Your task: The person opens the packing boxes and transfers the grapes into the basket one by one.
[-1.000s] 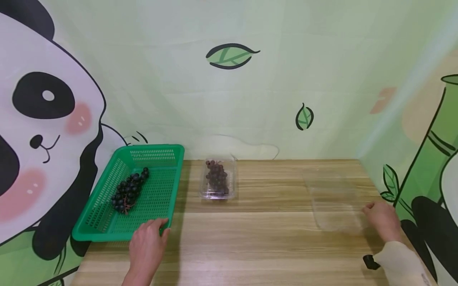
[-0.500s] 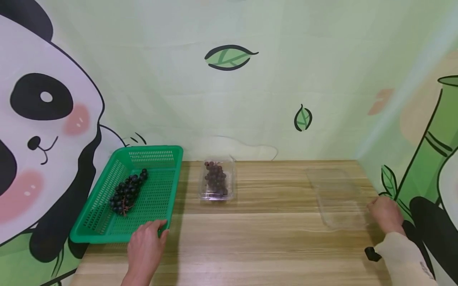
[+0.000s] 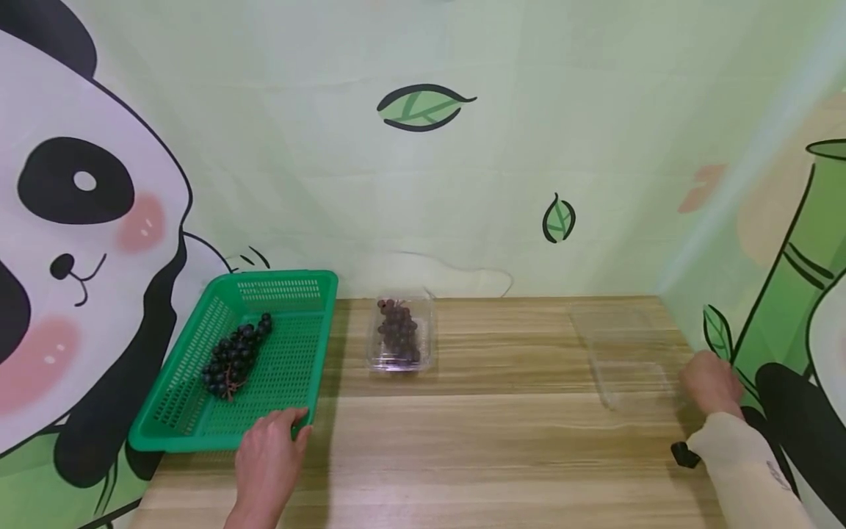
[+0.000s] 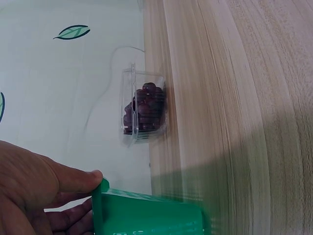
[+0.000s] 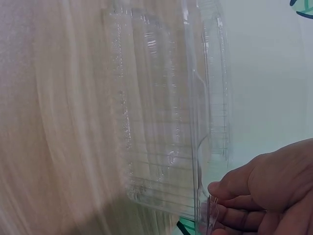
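Note:
My left hand [image 3: 271, 459] grips the near right corner of a green plastic basket [image 3: 328, 323], thumb over the rim in the left wrist view. A bunch of dark grapes [image 3: 236, 358] lies inside the basket. At the table's right side, my right hand [image 3: 712, 383] pinches the edge of a clear plastic clamshell box [image 5: 161, 112], which stands with its lid folded back and nothing visible in it. The box is faint against the wood in the head view. Some of the right fingers are hidden behind its rim in the right wrist view.
A second clear clamshell box [image 3: 428, 349] holding reddish-purple grapes [image 3: 399, 334] stands near the back edge of the wooden table [image 3: 463, 463]. A printed cloth backdrop [image 3: 463, 220] rises right behind the table and along its right side.
My right hand has shifted away from me and slightly right, and the clear box in it has moved the same way. My left hand and the basket have stayed in place.

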Available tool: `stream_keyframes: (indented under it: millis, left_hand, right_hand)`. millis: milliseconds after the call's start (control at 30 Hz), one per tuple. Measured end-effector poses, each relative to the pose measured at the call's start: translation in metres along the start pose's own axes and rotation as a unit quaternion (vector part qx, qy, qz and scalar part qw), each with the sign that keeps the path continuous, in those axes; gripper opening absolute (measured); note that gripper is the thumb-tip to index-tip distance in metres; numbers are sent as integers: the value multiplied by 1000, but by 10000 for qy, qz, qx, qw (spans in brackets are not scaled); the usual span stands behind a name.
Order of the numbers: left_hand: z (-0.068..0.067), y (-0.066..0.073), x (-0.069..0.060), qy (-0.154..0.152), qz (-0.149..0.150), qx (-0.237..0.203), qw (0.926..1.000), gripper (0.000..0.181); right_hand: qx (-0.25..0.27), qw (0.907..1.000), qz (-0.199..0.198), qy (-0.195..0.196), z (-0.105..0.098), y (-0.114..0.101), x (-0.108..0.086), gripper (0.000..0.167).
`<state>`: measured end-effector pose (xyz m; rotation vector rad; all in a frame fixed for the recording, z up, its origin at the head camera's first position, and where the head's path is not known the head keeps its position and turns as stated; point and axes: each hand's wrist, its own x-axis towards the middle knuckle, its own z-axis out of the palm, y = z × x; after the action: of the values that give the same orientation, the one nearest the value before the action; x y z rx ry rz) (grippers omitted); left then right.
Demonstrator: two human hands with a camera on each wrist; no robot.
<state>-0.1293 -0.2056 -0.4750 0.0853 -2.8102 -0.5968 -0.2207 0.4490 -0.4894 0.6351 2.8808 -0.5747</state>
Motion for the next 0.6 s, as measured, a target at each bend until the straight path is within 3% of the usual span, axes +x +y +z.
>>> stream_keyframes:
  millis: [600]
  left_hand:
    - [2,0,-1,58,2,-96,9999,26]
  right_hand:
    - [-114,9998,103,115,-3,1,17,28]
